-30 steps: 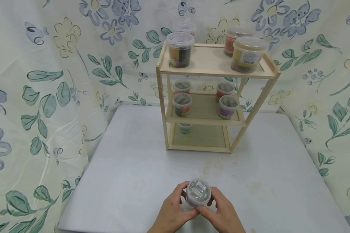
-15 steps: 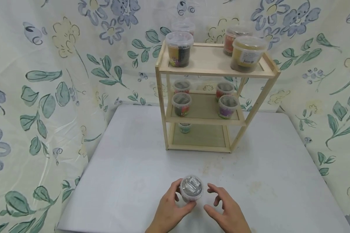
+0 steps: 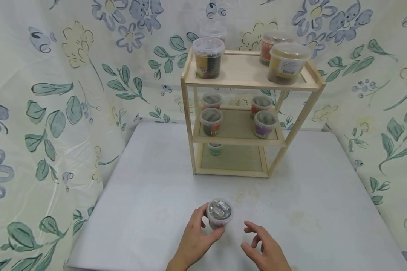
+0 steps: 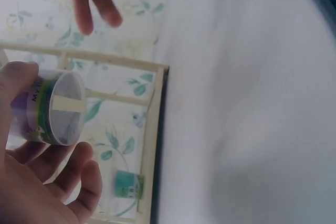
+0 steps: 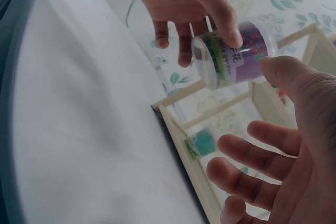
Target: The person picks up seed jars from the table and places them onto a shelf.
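A small clear plastic tub (image 3: pixel 219 211) with a lid and a purple and green label is held by my left hand (image 3: pixel 194 238), above the front of the table. Thumb and fingers pinch its sides, and crinkled silvery material shows through the lid. The right wrist view shows the words "little garden" on the tub's label (image 5: pixel 236 59). To the right of it, apart from the tub, my right hand (image 3: pixel 265 245) holds nothing, its fingers loosely bent and spread from the thumb.
A three-tier wooden shelf (image 3: pixel 235 141) stands at the back of the white table (image 3: pixel 149 195). Large lidded tubs, such as a yellow one (image 3: pixel 289 64), are on top. Several small tubs occupy the middle tier; a green tub (image 3: pixel 215 149) is at the bottom left. Floral curtain hangs behind.
Both hands held the tub at first. My right hand has let go and drawn away to the right, while my left hand has carried the tub a little left and forward.
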Demonstrator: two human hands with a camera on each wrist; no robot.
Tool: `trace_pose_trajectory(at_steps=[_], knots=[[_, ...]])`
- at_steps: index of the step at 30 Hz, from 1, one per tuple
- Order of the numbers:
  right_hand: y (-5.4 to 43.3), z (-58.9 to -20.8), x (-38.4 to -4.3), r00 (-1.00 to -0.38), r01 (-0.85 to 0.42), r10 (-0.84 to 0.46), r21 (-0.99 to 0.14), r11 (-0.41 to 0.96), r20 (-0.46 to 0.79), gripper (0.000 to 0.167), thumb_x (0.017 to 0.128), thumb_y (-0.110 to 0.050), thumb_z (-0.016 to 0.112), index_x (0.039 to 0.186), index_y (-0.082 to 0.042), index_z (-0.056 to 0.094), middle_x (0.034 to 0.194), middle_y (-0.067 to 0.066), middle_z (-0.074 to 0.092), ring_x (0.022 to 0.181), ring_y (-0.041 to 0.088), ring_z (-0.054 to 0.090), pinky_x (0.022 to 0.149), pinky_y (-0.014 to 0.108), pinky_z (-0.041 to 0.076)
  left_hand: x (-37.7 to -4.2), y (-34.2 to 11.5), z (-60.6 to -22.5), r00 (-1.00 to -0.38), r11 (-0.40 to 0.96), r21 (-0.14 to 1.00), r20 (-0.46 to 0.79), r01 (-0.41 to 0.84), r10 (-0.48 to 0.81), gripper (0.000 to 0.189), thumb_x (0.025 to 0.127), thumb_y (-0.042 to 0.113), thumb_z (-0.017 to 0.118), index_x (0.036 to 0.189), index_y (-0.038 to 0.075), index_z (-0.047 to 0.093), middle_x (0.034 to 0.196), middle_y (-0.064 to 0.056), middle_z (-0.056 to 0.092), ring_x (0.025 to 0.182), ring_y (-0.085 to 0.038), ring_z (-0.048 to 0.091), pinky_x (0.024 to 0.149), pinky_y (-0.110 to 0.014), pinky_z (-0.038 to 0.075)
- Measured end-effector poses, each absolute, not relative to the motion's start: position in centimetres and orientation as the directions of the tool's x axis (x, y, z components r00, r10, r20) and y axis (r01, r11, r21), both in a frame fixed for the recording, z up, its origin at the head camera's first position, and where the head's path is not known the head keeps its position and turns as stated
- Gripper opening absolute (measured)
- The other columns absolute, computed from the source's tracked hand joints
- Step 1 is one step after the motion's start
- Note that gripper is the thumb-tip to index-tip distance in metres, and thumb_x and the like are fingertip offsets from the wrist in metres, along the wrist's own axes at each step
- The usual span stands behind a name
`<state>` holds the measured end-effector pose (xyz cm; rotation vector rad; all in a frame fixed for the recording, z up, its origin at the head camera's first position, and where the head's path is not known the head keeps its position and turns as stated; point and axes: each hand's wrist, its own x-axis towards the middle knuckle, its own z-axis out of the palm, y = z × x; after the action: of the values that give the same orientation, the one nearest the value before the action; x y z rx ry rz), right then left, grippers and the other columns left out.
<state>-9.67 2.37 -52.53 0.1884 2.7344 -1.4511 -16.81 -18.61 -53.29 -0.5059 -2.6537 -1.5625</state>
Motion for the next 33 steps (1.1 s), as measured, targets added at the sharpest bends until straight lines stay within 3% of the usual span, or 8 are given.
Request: trace_pose_trajectory(at_steps=[10, 22, 29, 33], knots=[[2.5, -52.9, -9.0, -0.986, 0.164, 0.116, -0.816, 0.554, -0.12, 0.047, 0.088, -0.027, 0.074, 0.13, -0.011, 0.06, 0.109, 0.003, 0.066, 0.069, -0.001, 0.047, 0.059, 0.02, 0.039, -21.9, -18.3, -52.0, -0.94, 0.435, 0.847, 0.191, 0.304, 0.284, 0.068, 0.08, 0.024, 0.079, 0.137, 0.006, 0.045, 0.129, -0.007, 0.058, 0.115, -0.022, 0.056, 0.08, -0.038, 0.05], [2.7, -52.9, -8.6, -0.992, 0.122, 0.088, -0.836, 0.535, -0.088, 0.046, 0.09, -0.027, 0.072, 0.13, -0.008, 0.059, 0.109, 0.006, 0.066, 0.069, -0.002, 0.047, 0.058, 0.02, 0.039, -29.2, -16.0, -52.8, -0.964, 0.414, 0.887, 0.106, 0.203, 0.244, 0.074, 0.083, 0.035, 0.076, 0.139, 0.002, 0.043, 0.127, -0.019, 0.058, 0.117, -0.033, 0.056, 0.096, -0.054, 0.045], [2.9, -53.2, -8.5, -0.99, 0.138, 0.058, -0.848, 0.512, -0.127, 0.048, 0.091, -0.029, 0.07, 0.132, -0.008, 0.058, 0.112, 0.008, 0.064, 0.069, -0.001, 0.048, 0.059, 0.02, 0.038, -32.2, -14.3, -54.9, -0.986, 0.489, 0.86, 0.089, 0.149, 0.143, 0.071, 0.084, 0.033, 0.074, 0.138, -0.001, 0.043, 0.122, -0.024, 0.059, 0.111, -0.037, 0.059, 0.09, -0.052, 0.05], [3.0, -53.3, -8.3, -0.991, 0.131, 0.044, -0.853, 0.505, -0.126, 0.048, 0.091, -0.028, 0.071, 0.132, -0.007, 0.057, 0.113, 0.009, 0.065, 0.07, -0.002, 0.048, 0.059, 0.02, 0.038, -33.3, -13.5, -56.4, -0.987, 0.539, 0.826, 0.123, 0.162, 0.107, 0.071, 0.083, 0.034, 0.074, 0.137, -0.002, 0.045, 0.128, -0.025, 0.055, 0.115, -0.04, 0.057, 0.09, -0.055, 0.049]])
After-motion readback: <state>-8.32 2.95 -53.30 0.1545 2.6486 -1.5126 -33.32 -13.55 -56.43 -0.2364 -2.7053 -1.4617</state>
